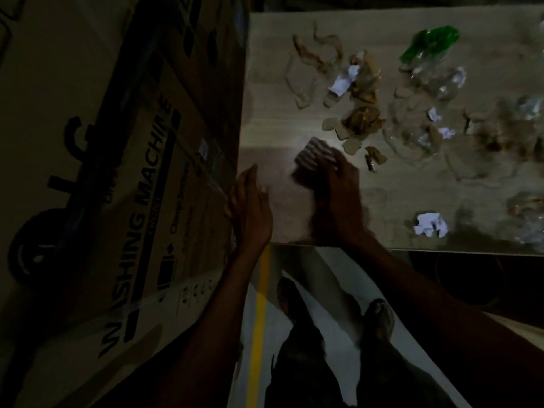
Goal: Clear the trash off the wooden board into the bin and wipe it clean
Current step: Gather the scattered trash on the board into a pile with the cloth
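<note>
A pale wooden board (382,207) fills the upper right, dimly lit. Trash lies scattered over it: brown paper scraps (363,119), crumpled white paper (431,224), clear plastic pieces (441,81) and a green plastic wrapper (429,41). My right hand (335,189) presses a striped cloth (315,156) onto the board near its front left corner, fingers over the cloth. My left hand (250,204) rests open on the board's left edge, fingers straight. No bin is in view.
A large cardboard box (123,172) printed "WASHING MACHINE" stands tight against the board's left side. Below the board's front edge are my legs and shoes (379,316) on a light floor with a yellow stripe (260,319).
</note>
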